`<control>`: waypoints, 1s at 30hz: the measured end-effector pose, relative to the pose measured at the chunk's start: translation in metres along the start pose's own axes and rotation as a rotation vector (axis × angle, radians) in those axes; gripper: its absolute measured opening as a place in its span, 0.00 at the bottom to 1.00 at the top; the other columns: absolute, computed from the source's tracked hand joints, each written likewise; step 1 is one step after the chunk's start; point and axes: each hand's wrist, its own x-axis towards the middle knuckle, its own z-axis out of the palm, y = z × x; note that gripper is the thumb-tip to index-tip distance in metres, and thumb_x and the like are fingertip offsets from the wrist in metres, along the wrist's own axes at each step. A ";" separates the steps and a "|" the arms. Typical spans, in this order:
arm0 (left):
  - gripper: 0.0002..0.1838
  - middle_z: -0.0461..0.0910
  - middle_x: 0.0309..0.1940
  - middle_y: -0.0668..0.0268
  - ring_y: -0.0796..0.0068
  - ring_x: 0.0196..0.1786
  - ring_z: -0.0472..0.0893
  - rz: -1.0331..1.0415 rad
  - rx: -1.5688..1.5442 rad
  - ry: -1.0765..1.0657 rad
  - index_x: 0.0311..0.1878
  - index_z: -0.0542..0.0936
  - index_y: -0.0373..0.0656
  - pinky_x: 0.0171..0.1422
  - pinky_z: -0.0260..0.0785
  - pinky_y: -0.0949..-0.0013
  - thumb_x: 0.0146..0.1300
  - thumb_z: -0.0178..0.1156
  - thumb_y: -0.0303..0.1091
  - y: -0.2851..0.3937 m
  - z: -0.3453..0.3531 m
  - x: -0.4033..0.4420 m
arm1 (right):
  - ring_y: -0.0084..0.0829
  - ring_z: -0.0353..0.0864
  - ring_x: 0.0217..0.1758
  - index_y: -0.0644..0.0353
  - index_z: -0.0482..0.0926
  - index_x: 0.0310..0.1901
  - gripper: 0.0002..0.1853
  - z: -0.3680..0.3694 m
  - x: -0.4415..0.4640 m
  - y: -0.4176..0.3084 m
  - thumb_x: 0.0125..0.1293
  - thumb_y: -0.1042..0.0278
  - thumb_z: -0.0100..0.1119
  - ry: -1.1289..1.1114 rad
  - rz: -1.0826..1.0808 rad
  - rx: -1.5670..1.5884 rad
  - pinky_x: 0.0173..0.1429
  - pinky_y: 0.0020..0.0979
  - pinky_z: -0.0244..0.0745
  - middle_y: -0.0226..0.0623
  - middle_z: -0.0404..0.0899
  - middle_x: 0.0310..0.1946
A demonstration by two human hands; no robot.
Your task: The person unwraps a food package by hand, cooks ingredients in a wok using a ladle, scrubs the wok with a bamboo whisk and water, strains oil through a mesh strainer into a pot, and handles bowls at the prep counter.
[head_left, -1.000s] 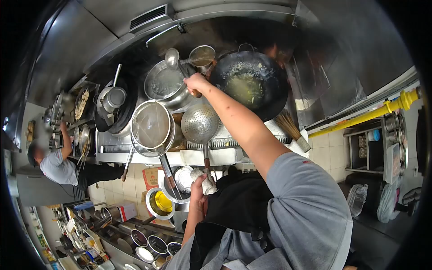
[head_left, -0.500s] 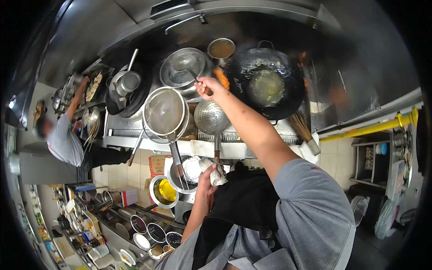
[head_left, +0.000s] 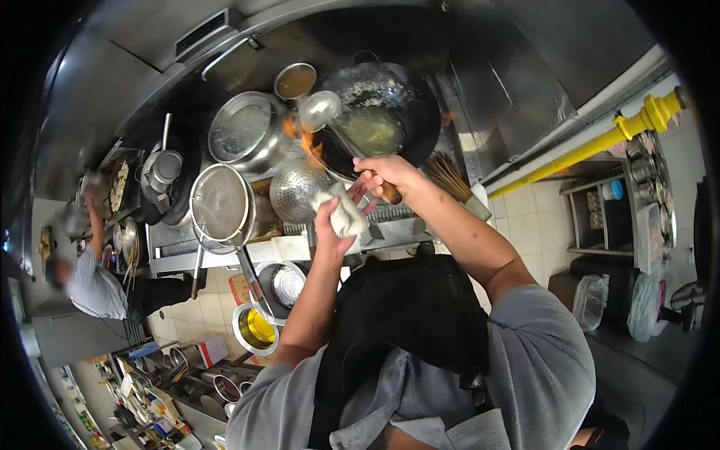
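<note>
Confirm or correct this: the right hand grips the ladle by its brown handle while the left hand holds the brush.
Wrong about the left hand: the head view shows it holding a whitish cloth; the brush is apart from it. The right hand does grip the ladle by its brown handle.

Above the wok's right half a hand could pass; leftward, the ladle and flames stand in the way.
</note>
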 end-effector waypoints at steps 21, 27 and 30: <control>0.16 0.80 0.34 0.61 0.66 0.32 0.82 -0.450 0.552 0.335 0.48 0.76 0.37 0.39 0.79 0.57 0.62 0.62 0.36 -0.037 0.015 0.031 | 0.54 0.79 0.56 0.69 0.73 0.56 0.29 -0.292 -0.095 0.061 0.59 0.56 0.62 0.599 -0.010 -1.750 0.59 0.45 0.76 0.55 0.77 0.54; 0.17 0.79 0.36 0.57 0.64 0.31 0.81 -0.385 0.225 0.271 0.47 0.75 0.37 0.36 0.79 0.59 0.62 0.63 0.38 -0.015 -0.002 0.024 | 0.45 0.84 0.46 0.63 0.73 0.60 0.26 -0.236 -0.168 -0.004 0.64 0.60 0.66 0.602 -0.041 -0.899 0.53 0.40 0.78 0.52 0.83 0.39; 0.17 0.78 0.38 0.55 0.63 0.33 0.79 -0.359 0.013 0.194 0.49 0.74 0.39 0.37 0.76 0.59 0.63 0.62 0.40 -0.021 -0.009 0.020 | 0.40 0.85 0.44 0.62 0.71 0.65 0.28 -0.201 -0.167 -0.033 0.66 0.62 0.66 0.456 -0.450 -1.017 0.51 0.39 0.78 0.45 0.84 0.37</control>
